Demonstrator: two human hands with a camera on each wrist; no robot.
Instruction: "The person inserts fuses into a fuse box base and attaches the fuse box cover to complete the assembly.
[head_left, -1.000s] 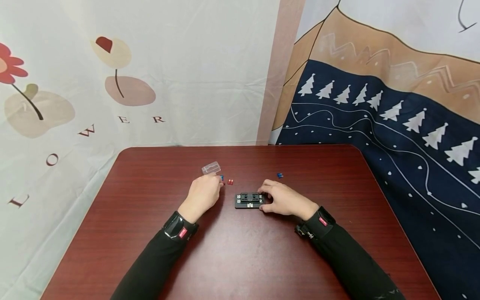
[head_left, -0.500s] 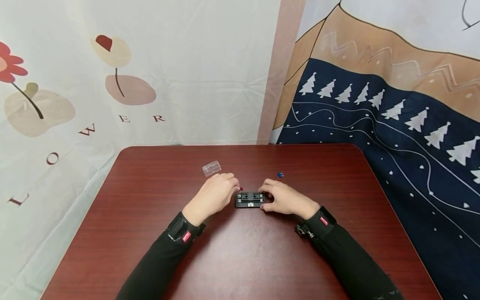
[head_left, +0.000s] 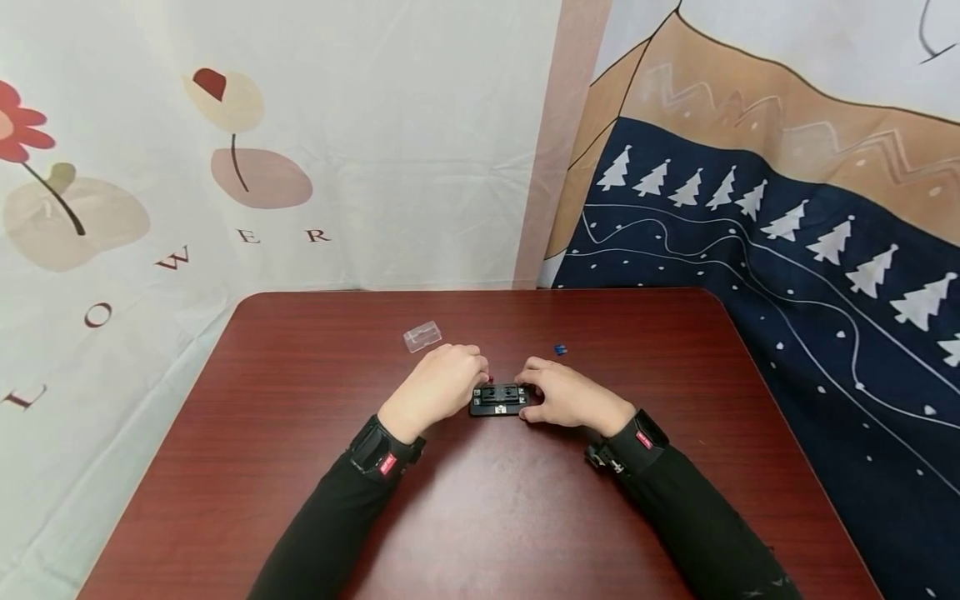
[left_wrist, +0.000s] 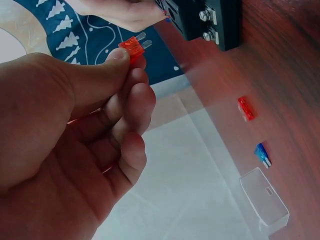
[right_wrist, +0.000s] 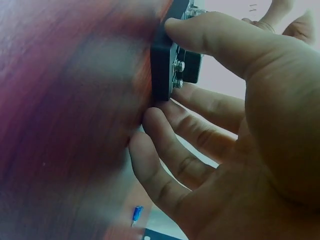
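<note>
My left hand [head_left: 438, 385] pinches a red blade fuse [left_wrist: 131, 46] between thumb and forefinger, its two prongs pointing away from the fingertips. That hand is beside the left end of a black fuse block [head_left: 499, 409], close over it in the head view. My right hand [head_left: 573, 398] grips the block's right end, thumb on the near side and fingers on the far side. Screw terminals [right_wrist: 178, 66] show along the block in the right wrist view. Another red blade fuse [left_wrist: 245, 108] and a blue blade fuse [left_wrist: 261, 151] lie on the table, hidden behind my left hand in the head view.
A clear plastic cover [head_left: 422, 337] lies beyond my left hand. Behind my right hand, blue fuse pieces [head_left: 560, 350] lie on the reddish-brown table [head_left: 480, 517]. Printed cloths [head_left: 420, 167] hang right behind the table's far edge.
My left hand has moved right from beside the clear cover to the block, bringing the red blade fuse with it. My right hand has stayed on the block.
</note>
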